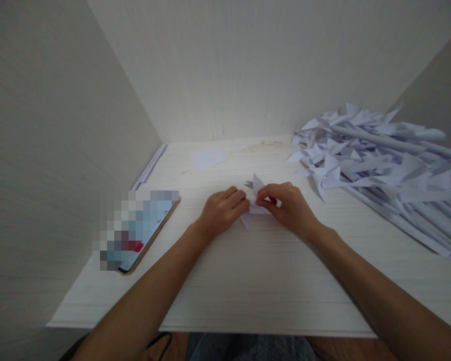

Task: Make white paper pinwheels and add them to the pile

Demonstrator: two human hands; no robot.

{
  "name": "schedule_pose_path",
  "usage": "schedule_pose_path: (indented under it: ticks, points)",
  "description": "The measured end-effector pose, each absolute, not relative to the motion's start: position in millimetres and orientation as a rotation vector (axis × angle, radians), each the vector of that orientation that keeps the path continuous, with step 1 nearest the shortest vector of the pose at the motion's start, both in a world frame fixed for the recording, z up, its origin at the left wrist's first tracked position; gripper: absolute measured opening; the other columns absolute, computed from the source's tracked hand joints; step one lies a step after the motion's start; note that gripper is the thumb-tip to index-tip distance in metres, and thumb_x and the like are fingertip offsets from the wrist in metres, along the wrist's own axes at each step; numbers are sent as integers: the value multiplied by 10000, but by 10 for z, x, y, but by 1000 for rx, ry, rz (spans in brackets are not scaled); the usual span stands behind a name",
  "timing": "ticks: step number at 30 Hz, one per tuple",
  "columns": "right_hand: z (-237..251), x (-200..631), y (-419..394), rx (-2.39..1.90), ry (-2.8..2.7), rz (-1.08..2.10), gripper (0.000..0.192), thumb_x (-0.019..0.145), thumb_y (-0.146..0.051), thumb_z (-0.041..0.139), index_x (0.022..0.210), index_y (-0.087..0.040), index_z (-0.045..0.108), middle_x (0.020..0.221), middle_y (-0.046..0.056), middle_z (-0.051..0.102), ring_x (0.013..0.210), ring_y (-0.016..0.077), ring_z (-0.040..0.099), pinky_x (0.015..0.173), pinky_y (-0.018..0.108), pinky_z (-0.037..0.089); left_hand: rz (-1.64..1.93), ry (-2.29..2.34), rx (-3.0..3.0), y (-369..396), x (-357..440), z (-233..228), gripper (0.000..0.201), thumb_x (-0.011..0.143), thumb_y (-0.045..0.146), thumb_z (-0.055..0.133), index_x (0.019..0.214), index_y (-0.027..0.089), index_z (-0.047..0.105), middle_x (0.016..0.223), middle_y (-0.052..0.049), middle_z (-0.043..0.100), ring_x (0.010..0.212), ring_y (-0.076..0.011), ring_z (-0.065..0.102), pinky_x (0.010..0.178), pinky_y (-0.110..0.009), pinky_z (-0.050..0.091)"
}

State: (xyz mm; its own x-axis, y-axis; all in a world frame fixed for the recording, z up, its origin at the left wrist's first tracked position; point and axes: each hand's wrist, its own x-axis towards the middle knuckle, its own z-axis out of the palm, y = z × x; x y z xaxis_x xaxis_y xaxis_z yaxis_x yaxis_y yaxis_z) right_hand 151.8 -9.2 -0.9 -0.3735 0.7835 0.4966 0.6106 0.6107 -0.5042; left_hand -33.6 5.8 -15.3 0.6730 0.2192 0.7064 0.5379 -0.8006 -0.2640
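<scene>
A small folded white paper piece lies on the pale wooden desk at its middle. My left hand pinches its left side with fingertips together. My right hand pinches its right side, thumb and forefinger closed on the paper. One pointed flap sticks up between the two hands; most of the paper is hidden under my fingers.
A big heap of folded white paper pinwheels on rolled paper sticks fills the right side. A phone lies at the left. A loose white paper square sits at the back, and paper strips lean along the left wall.
</scene>
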Motion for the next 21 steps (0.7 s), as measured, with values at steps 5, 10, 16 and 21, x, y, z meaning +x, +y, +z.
schedule_pose_path:
  ticks: [5, 10, 16, 21]
  points:
    - [-14, 1511, -52, -1235, -1900, 509, 73, 682, -140, 605, 627, -170, 642, 545, -8, 595, 501, 99, 490, 526, 231, 366, -1244, -1136, -2590, 116, -302, -252, 303, 730, 253, 630, 977, 154, 487, 891, -64, 593, 756, -147, 570, 577, -255, 486]
    - [-43, 1534, -1, -1232, -1778, 697, 47, 645, -191, 629, 617, -170, 661, 532, -4, 584, 507, 105, 473, 524, 250, 366, -1503, -1311, -2661, 112, -288, -254, 298, 654, 216, 698, 858, 168, 487, 846, -33, 591, 723, -130, 579, 561, -243, 487]
    - [-105, 1527, 42, -1167, -1548, 928, 79, 596, -241, 649, 599, -162, 653, 514, -5, 567, 492, 99, 442, 503, 258, 356, -1493, -910, -2467, 51, -278, -134, 146, 677, 158, 669, 622, 166, 535, 905, -54, 596, 859, -156, 552, 707, -304, 467]
    - [-86, 1501, 24, -1149, -1518, 902, 89, 592, -251, 651, 594, -161, 652, 517, -6, 571, 477, 94, 438, 500, 260, 349, -1411, -896, -2406, 52, -281, -109, 94, 698, 188, 650, 611, 184, 613, 894, -53, 633, 874, -178, 561, 745, -347, 444]
